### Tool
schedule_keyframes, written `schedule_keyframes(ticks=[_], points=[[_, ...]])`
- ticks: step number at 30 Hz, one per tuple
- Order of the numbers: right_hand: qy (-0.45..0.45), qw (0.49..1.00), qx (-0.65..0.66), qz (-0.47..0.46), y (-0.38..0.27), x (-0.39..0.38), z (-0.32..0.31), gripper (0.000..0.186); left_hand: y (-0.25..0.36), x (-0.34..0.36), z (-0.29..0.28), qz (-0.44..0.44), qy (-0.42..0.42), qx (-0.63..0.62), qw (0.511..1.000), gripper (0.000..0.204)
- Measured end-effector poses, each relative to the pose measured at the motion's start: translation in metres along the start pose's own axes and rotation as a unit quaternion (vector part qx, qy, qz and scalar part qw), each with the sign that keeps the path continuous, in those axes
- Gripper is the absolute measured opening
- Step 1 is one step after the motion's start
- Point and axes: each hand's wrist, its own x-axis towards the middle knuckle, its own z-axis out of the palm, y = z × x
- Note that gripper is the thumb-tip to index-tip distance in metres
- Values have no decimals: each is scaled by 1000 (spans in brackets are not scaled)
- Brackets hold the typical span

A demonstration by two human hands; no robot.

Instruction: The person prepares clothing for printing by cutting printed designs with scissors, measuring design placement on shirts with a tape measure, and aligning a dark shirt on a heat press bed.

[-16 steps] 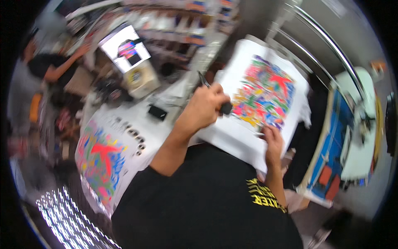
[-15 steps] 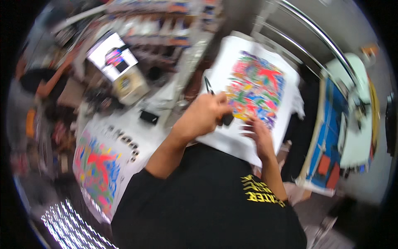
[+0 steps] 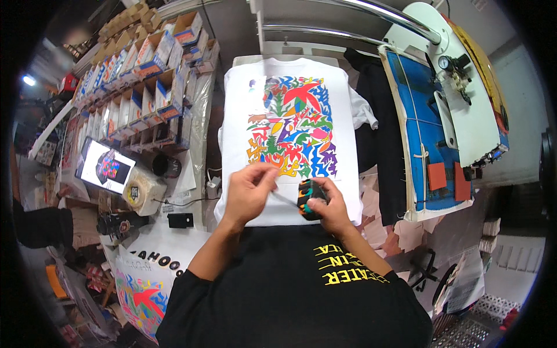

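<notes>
Right now both hands meet low over a white shirt that lies flat on a board. The right hand is curled shut around a small dark tool with orange and teal marks, and holds it just above the plain hem of the shirt. The left hand has its fingers pressed together in a pinch on a thin grey strip that runs to the tool, so it looks like one hand steadies while the other pulls. What kind of tool it is I cannot tell. The shirt has a big bright picture in red, blue, green and yellow, and it is spread smooth, likely so the picture stays flat. The hands stay below the picture and do not touch it. To the right a blue pad sits under a white press arm, with black cloth between it and the shirt. To the left are rows of open boxes on a shelf, a lit screen, a roll and a small black box. Lower left, a sheet shows much the same bright picture. At the far left edge another person's dark sleeve shows. The room looks crowded, like a print shop.
</notes>
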Motion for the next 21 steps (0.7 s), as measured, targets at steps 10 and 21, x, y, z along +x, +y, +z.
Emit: schedule_keyframes(ticks=[10,21], points=[[12,970,217,109,2,14,-15,48,-36,27,29,-191,-261,90,942,21],[-87,974,45,202,9,25,-21,41,-70,23,11,-95,-319,125,935,25]])
